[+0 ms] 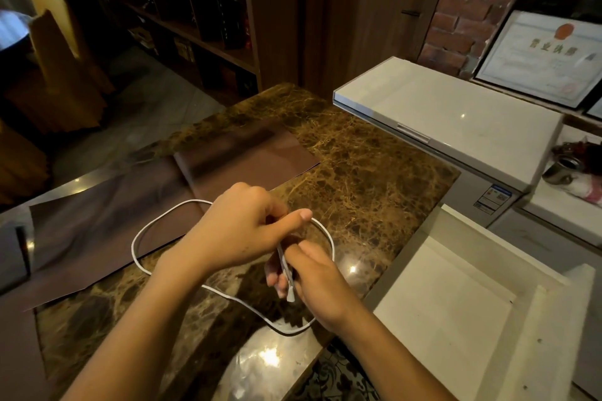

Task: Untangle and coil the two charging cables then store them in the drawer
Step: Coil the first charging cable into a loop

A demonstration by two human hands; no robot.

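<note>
A white charging cable [135,239] lies in a wide loop on the brown marble counter [374,179], running from the left around under my arms to the front. My left hand [241,231] pinches the cable near its top, thumb stretched to the right. My right hand [321,283] is closed around the cable's end, and a white plug [290,295] sticks out below its fingers. Only one cable shows clearly; a second one cannot be told apart. To the right stands an open white drawer [456,303], nothing visible inside it.
A brown folder or mat [228,156] lies open on the counter behind the cable. A white chest appliance [449,111] stands at the right rear, with a framed certificate [540,58] above it. A metal cup [560,169] sits at the far right. Dark shelves fill the back.
</note>
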